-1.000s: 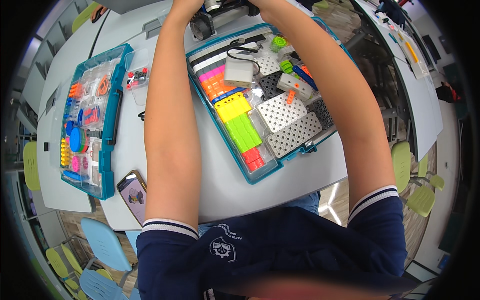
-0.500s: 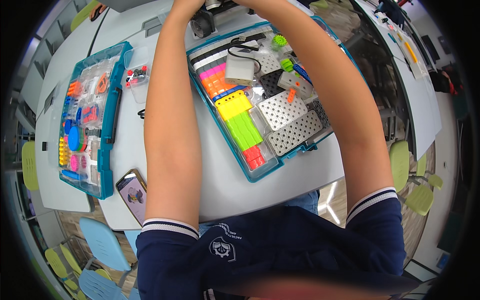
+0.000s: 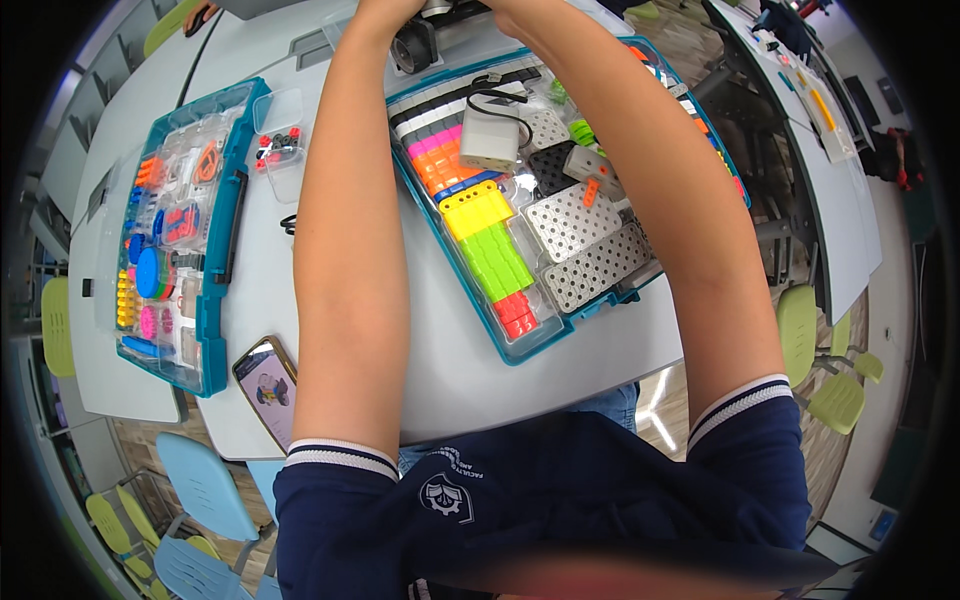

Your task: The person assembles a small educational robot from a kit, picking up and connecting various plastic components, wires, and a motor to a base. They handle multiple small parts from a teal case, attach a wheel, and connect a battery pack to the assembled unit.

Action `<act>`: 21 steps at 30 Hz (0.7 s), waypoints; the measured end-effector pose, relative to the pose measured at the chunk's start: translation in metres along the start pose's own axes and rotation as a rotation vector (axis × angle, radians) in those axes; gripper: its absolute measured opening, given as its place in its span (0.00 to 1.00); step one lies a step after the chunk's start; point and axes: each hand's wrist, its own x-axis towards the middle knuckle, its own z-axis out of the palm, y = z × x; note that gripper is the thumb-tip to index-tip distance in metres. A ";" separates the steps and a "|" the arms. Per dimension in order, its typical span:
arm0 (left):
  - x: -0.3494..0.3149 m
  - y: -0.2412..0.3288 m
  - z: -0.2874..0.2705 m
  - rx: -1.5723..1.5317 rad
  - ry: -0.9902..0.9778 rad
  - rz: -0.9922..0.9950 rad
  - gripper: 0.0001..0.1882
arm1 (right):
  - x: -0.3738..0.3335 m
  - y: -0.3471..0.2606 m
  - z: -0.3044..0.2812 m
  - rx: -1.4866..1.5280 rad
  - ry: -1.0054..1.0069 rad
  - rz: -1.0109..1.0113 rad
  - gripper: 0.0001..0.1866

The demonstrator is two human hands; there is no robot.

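Both forearms stretch away from me to the top edge, where my left hand (image 3: 388, 10) and my right hand (image 3: 512, 12) are mostly cut off and their fingers do not show. Between the wrists, partly out of view, is a wheeled build with a black wheel (image 3: 415, 46). My right forearm passes over an open teal case (image 3: 511, 360) of building parts and hides some of them. In it lie a white box-shaped block with a black cable (image 3: 489, 138), perforated grey plates (image 3: 572, 222), and yellow (image 3: 476, 210), green (image 3: 497, 266) and red (image 3: 516, 315) pieces.
Left of my arms lies a second teal case (image 3: 213, 330) with sorted small parts. Beside it are a clear open box (image 3: 285, 178) and a phone (image 3: 266, 390) showing a picture of a model. Blue chairs (image 3: 200, 480) stand at lower left; another person's hand (image 3: 200, 18) shows at upper left.
The parts case and the black wheel have shifted slightly right in view, and my forearms moved a little. My right forearm now covers more of the bright green gear.
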 end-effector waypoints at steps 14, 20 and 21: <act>-0.002 -0.001 -0.009 -0.315 -0.119 -0.091 0.17 | 0.001 0.009 -0.012 0.022 -0.257 -0.166 0.11; 0.002 -0.020 -0.016 -0.191 -0.108 -0.029 0.17 | -0.067 -0.028 -0.085 -0.293 -0.135 -0.439 0.15; 0.003 -0.021 -0.016 -0.180 -0.113 -0.039 0.17 | -0.089 -0.030 -0.101 -0.385 -0.138 -0.422 0.15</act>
